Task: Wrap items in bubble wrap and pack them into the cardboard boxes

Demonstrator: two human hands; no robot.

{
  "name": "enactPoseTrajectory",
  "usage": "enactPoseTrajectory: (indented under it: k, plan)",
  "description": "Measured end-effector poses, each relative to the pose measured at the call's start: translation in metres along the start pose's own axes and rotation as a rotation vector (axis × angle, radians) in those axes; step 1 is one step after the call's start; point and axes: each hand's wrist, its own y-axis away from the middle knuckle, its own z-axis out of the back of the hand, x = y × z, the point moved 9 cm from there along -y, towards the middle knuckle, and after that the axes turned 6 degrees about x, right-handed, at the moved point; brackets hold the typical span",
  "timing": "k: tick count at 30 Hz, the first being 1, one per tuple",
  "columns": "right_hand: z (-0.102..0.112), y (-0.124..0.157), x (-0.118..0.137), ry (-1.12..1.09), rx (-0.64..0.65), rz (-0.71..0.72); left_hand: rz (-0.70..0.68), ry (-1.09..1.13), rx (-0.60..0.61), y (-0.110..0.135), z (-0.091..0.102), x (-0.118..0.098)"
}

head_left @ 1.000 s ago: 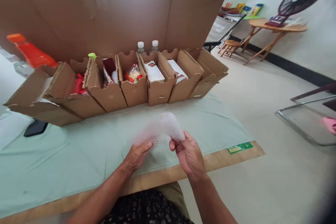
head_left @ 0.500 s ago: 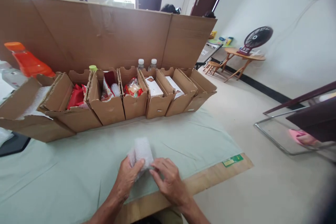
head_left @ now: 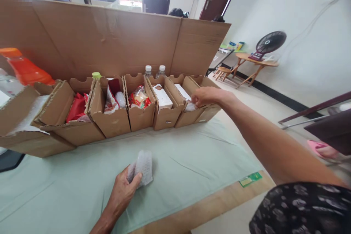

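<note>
My left hand (head_left: 124, 186) is closed around a bubble-wrapped bundle (head_left: 144, 166), held above the green cloth with the thumb across its front. What the wrap contains is hidden. My right hand (head_left: 201, 97) reaches out to the row of cardboard bins, fingers curled down at the second bin from the right (head_left: 189, 117). Under those fingers shows a small translucent bubble-wrapped packet (head_left: 190, 107), which they seem to grip at the bin's opening. A white carton (head_left: 182, 90) stands in the same bin, just behind the packet.
Other bins hold a white box (head_left: 163, 97), a red-and-clear snack bag (head_left: 139, 97), red packets (head_left: 76, 108) and bubble wrap (head_left: 30, 115). A tall cardboard panel (head_left: 137, 38) rises behind them. An orange bottle (head_left: 27, 67) stands at left, a green card (head_left: 250, 179) on the table's edge.
My right hand has left the bundle and moved forward and right to the bins, where a translucent packet now shows under it. My left hand keeps the bundle, shifted slightly left.
</note>
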Motion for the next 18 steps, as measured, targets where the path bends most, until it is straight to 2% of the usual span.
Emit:
enactPoseTrajectory:
  k: [3, 7, 10, 14, 18]
  plan:
    - [-0.006, -0.008, 0.008, 0.023, -0.037, -0.032, -0.005, 0.031, -0.016, -0.001, 0.002, 0.003]
    - [-0.012, 0.003, 0.007, 0.008, -0.073, -0.038, -0.025, 0.051, 0.014, -0.001, 0.001, 0.004]
    - [-0.012, 0.009, 0.012, -0.045, -0.042, 0.042, -0.041, 0.042, 0.032, 0.000, -0.002, 0.003]
    - [-0.014, 0.008, 0.029, -0.118, 0.026, 0.192, -0.067, 0.017, -0.015, 0.000, 0.000, 0.005]
    - [-0.015, 0.006, 0.035, -0.169, -0.003, 0.199, -0.093, 0.012, -0.005, -0.002, 0.000, 0.006]
